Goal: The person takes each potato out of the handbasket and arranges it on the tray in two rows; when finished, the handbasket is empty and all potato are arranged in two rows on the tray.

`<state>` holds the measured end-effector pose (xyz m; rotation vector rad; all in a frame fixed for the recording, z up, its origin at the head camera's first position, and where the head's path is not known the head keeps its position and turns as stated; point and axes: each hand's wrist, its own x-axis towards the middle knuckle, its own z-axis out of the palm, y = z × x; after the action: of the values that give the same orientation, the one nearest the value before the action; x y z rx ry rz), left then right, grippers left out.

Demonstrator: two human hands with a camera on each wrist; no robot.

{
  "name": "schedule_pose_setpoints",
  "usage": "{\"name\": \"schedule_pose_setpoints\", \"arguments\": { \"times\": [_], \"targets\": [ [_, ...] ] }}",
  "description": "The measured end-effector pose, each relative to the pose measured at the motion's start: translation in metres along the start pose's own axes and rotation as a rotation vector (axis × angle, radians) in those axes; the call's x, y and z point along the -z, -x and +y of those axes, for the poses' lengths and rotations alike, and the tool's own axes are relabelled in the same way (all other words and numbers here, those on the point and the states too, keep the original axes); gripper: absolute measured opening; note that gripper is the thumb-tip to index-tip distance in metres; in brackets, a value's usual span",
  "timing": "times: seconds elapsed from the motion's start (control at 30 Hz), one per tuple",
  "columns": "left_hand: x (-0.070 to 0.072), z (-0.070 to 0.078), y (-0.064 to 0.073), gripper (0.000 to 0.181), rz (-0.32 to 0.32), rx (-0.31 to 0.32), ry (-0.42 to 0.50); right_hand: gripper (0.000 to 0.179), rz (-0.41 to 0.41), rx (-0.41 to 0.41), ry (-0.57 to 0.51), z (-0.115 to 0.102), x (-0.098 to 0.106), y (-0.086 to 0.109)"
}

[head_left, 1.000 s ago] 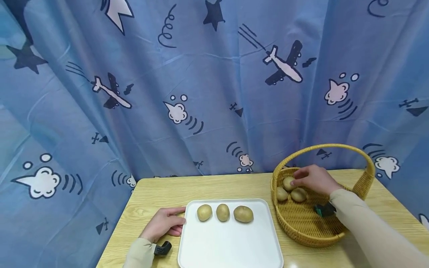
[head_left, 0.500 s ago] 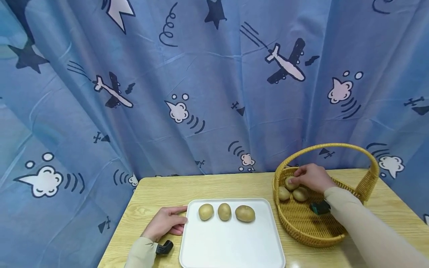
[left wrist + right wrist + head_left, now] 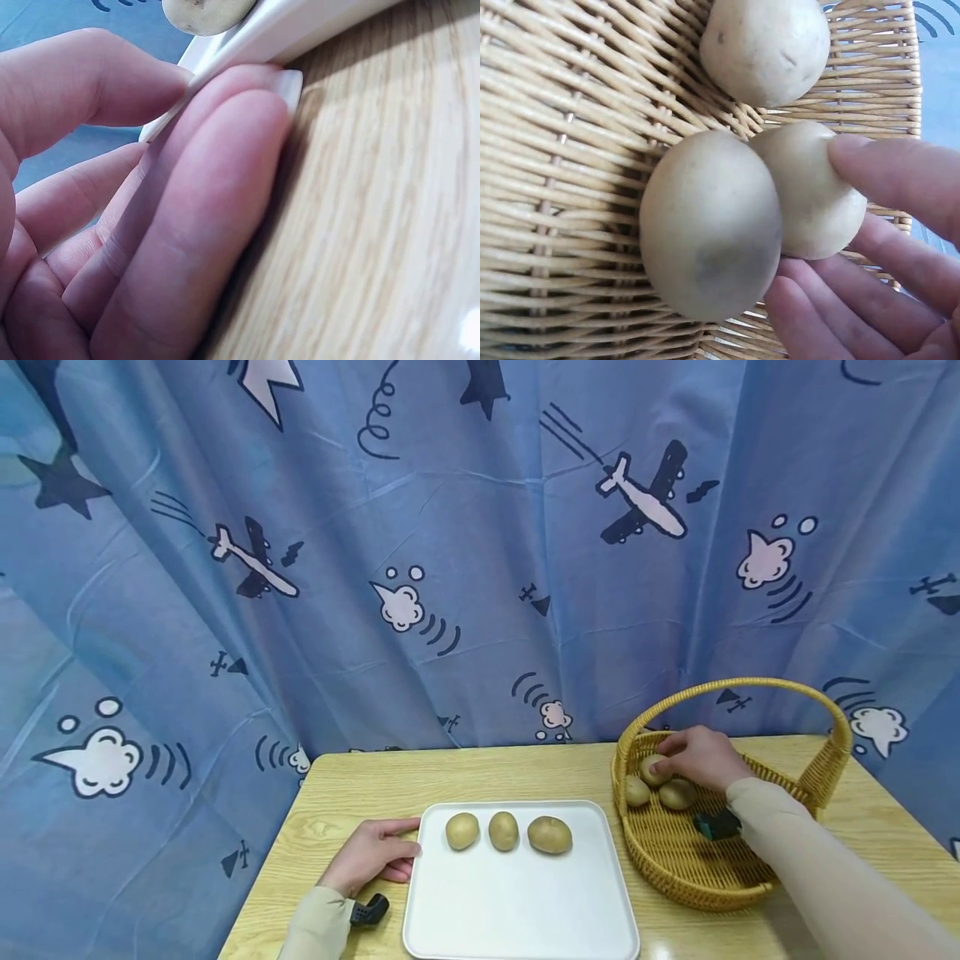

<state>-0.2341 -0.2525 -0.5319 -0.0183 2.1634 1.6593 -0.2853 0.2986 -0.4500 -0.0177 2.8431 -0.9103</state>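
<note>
My right hand reaches into the wicker basket and holds a potato between thumb and fingers. Against it lies a second potato, and a third potato sits close by on the woven bottom. At the left, my left hand grips the edge of a white tray. In the left wrist view the thumb touches the tray's rim, with fingers bent against its outer side. Along the tray's far side lie three potatoes in a row: a left one, a middle one and a right one.
The basket's tall handle arches over the right hand. Both basket and tray stand on a wooden table. A blue printed curtain hangs behind the table's back edge.
The head view has shifted slightly. My right hand has moved little and stays at the potato in the basket. My left hand remains at the tray's edge.
</note>
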Motion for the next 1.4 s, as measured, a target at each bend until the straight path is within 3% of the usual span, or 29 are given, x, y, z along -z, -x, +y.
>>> {"name": "schedule_pose_setpoints", "arguments": {
  "times": [0.23, 0.47, 0.67, 0.87, 1.0, 1.13, 1.23, 1.4],
  "targets": [
    [0.001, 0.001, 0.002, 0.062, -0.008, -0.009, 0.005, 0.059, 0.008, 0.025, 0.016, -0.001, -0.001, 0.000],
    [0.001, 0.002, 0.002, 0.063, -0.007, -0.009, -0.006, 0.056, 0.079, 0.125, 0.033, -0.002, -0.001, 0.021],
    [0.003, -0.002, 0.000, 0.062, -0.003, -0.011, -0.004, 0.056, 0.134, 0.157, 0.036, -0.015, 0.010, 0.055],
    [0.002, -0.001, -0.002, 0.063, 0.004, -0.010, -0.011, 0.064, 0.179, 0.108, -0.029, -0.034, 0.011, 0.108],
    [0.003, -0.001, -0.002, 0.062, 0.001, -0.013, -0.010, 0.062, 0.151, 0.056, -0.198, -0.049, -0.012, 0.135],
    [0.004, -0.001, -0.001, 0.061, 0.001, -0.016, -0.014, 0.058, 0.120, 0.035, -0.348, -0.069, -0.041, 0.148],
    [0.004, -0.001, -0.001, 0.060, 0.005, -0.022, -0.019, 0.055, 0.118, 0.055, -0.436, -0.088, -0.062, 0.150],
    [0.005, -0.001, -0.002, 0.059, 0.009, -0.031, -0.015, 0.052, 0.069, 0.168, -0.597, -0.121, -0.106, 0.135]
  ]
}}
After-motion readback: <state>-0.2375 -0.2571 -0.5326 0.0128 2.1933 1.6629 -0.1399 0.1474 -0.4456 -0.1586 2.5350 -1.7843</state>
